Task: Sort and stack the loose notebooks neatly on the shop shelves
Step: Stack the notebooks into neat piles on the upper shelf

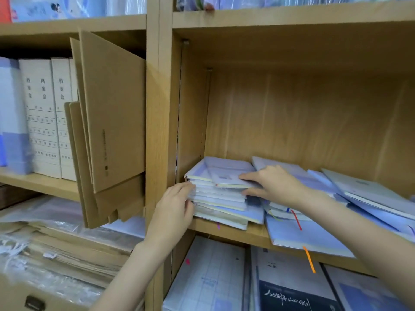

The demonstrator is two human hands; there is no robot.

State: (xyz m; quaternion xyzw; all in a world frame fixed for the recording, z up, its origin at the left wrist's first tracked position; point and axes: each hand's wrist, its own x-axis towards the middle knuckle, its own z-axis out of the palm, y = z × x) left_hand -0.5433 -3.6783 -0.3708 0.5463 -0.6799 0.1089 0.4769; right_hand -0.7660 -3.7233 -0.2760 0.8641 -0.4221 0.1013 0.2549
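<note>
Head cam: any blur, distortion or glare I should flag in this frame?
Head view: wide-angle bowing curves the wooden shelf boards; soft throughout, the left hand and right hand on the pale blue notebook stack slightly smeared; shadow under the upper board; mild sheen on the plastic-wrapped packs lower left.

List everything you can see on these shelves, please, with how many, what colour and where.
Stacked pale lilac notebooks: one pile, count unclear, left of the middle shelf.
Loose lilac notebooks: several, scattered at right, overlapping.
Orange ribbon bookmark: one, hanging over the shelf edge.
Red ribbon bookmark: one, among the loose notebooks.
Light wooden shelf unit: one, fills the view.
Flat brown cardboard sheets: several, leaning in the left bay.
Cream file boxes: about three, upright, far left.
Dark blue printed cover: one, lower shelf.
Left hand: against the pile's side.
Right hand: holding the top notebook.
</note>
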